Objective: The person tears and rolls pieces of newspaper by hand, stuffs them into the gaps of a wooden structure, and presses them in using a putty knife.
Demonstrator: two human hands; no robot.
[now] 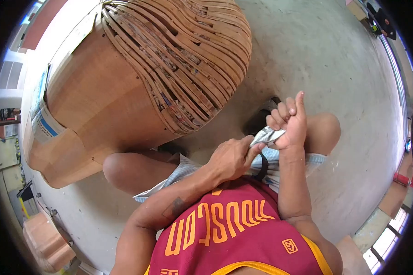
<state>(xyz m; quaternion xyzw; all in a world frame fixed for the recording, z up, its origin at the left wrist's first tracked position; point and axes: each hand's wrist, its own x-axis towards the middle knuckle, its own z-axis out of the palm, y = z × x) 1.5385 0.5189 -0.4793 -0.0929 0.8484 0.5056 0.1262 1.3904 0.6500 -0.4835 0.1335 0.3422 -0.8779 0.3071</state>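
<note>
In front of my lap, both hands grip a twisted piece of printed paper [267,135], which looks like newspaper. My left hand [234,158] is closed, pinching its lower left end between thumb and fingers. My right hand [291,123] holds the other end against the palm, with most fingers curled and one digit pointing up. Ahead to the left stands a large curved wooden form [96,98]. Its rounded end is built of bent wooden strips [192,59], with crumpled printed paper wedged in several gaps.
A newspaper sheet [48,123] lies against the wooden form's left side. A dark shoe [261,118] rests on the grey concrete floor [307,59] beyond my hands. Another curved wooden piece [48,243] stands at lower left. A person in dark clothes [384,23] is at far upper right.
</note>
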